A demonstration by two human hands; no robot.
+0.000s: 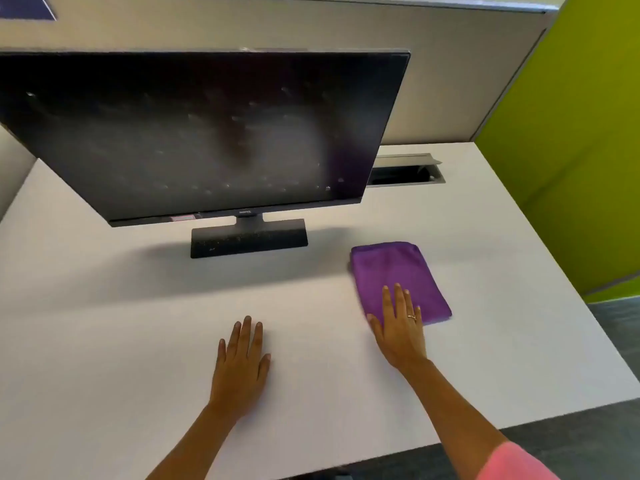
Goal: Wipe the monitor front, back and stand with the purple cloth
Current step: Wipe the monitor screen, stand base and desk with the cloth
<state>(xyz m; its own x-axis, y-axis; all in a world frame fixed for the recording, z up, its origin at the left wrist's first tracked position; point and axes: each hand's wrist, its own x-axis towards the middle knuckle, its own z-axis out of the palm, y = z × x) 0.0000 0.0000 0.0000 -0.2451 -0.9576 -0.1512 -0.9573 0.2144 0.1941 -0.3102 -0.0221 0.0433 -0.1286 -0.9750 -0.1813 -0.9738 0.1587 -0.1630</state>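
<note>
Both hands flat on bench, monitor (pixel 194 133) dusty.
Right hand (pixel 400 327), fingers straight and together, rests on cloth (pixel 398 271) toward right edge; left hand (pixel 240 362) likewise on bare bench (pixel 104 341).

Bare desk (pixel 104 341) before monitor (pixel 207 133)

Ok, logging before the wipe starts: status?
Left hand flat on desk, right hand flat on folded purple cloth. Monitor dusty, untouched. Nothing between.
</note>
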